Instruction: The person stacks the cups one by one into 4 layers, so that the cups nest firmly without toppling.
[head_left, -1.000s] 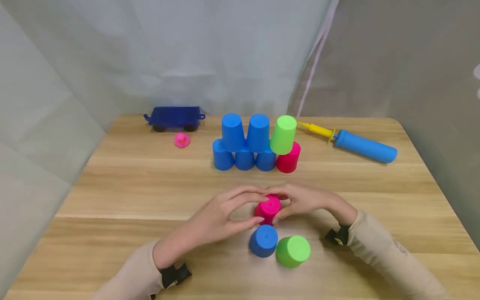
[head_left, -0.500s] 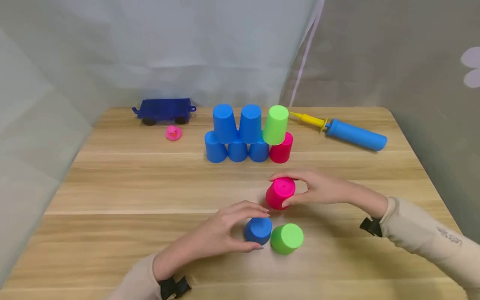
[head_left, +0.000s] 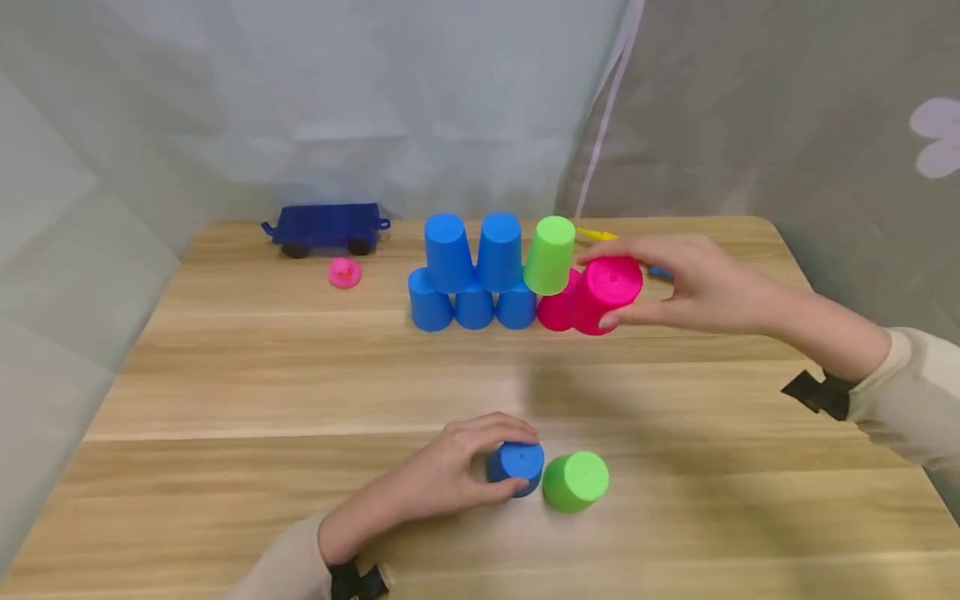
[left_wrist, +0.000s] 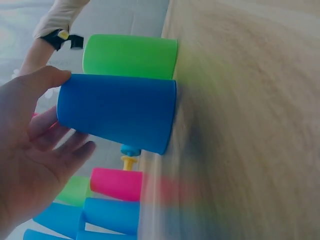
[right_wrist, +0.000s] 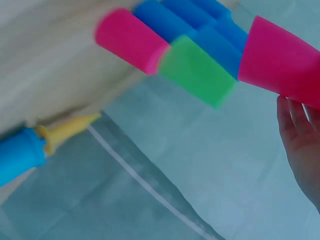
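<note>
R hand [head_left: 697,287] grips pink cup [head_left: 609,293] just right of cup stack [head_left: 495,275], pump [right_wrist: 20,152] behind. L hand [head_left: 442,475] grips blue cup [head_left: 517,467] near tabletop [head_left: 225,375] front, green cup [head_left: 576,481] touching.

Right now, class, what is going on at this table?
A person is building with upturned plastic cups. The right hand holds a pink cup in the air beside the cup stack at the far side of the table. The left hand grips a blue cup standing next to a green cup near the front edge. A toy wagon and a pink duck sit far left.
</note>
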